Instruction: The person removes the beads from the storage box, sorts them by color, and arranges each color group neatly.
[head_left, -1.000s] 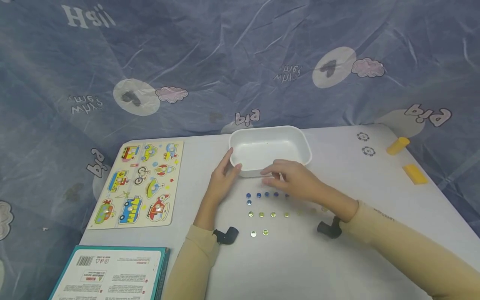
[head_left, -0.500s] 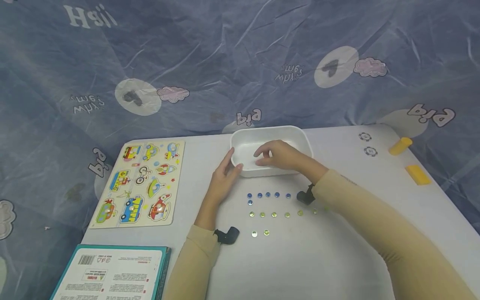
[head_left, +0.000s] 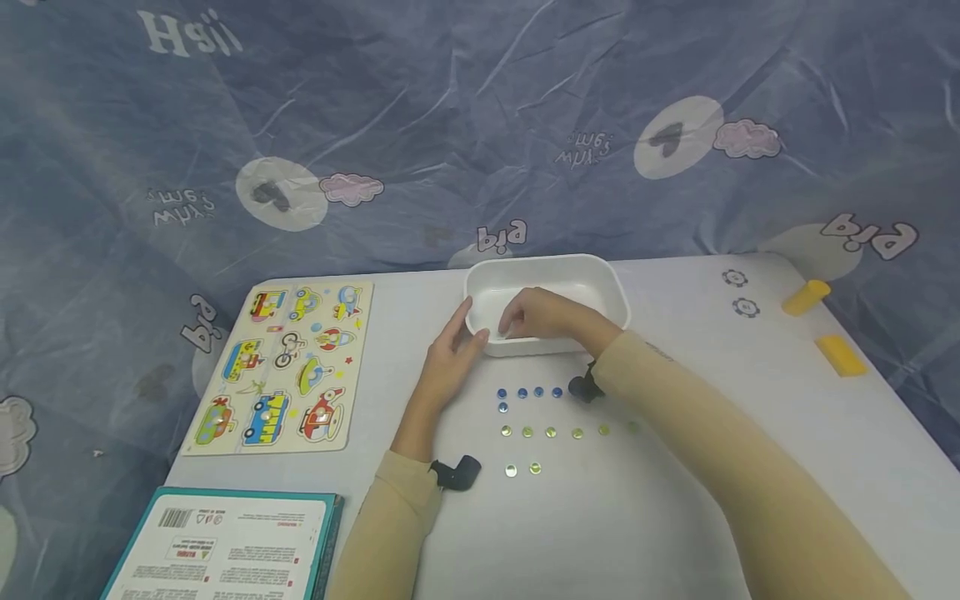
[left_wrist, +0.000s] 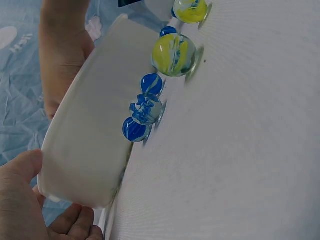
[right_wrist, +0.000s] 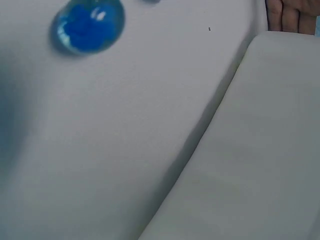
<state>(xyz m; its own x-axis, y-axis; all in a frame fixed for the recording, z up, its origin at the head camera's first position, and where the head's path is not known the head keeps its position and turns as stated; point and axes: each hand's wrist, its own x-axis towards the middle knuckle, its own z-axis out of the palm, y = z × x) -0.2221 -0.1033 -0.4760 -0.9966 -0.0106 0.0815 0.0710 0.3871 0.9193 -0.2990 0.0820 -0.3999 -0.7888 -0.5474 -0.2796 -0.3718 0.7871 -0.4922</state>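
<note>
A white plastic tub (head_left: 551, 347) stands at the back of the table. My left hand (head_left: 447, 362) holds its left end, thumb at the rim and fingers curled at the side, as the left wrist view shows. My right hand (head_left: 542, 314) reaches over the front rim into the tub, fingers bent down toward its floor near the left front corner. I cannot tell whether those fingertips pinch anything. In front of the tub lie glass marbles in rows: blue marbles (head_left: 522, 392) nearest it, then yellow marbles (head_left: 551, 432). Closer to me are a clear marble (head_left: 512, 471) and a yellowish one (head_left: 536, 468).
A wooden vehicle puzzle board (head_left: 279, 367) lies at the left, with a teal-edged box (head_left: 232, 542) in front of it. At the right are a yellow cylinder (head_left: 806, 297), a yellow block (head_left: 842, 356) and two printed round marks (head_left: 746, 307). A patterned blue cloth (head_left: 420, 125) hangs behind.
My right hand has moved from just in front of the tub over its rim, then lower and slightly left inside it. The left hand has kept its hold on the tub.
</note>
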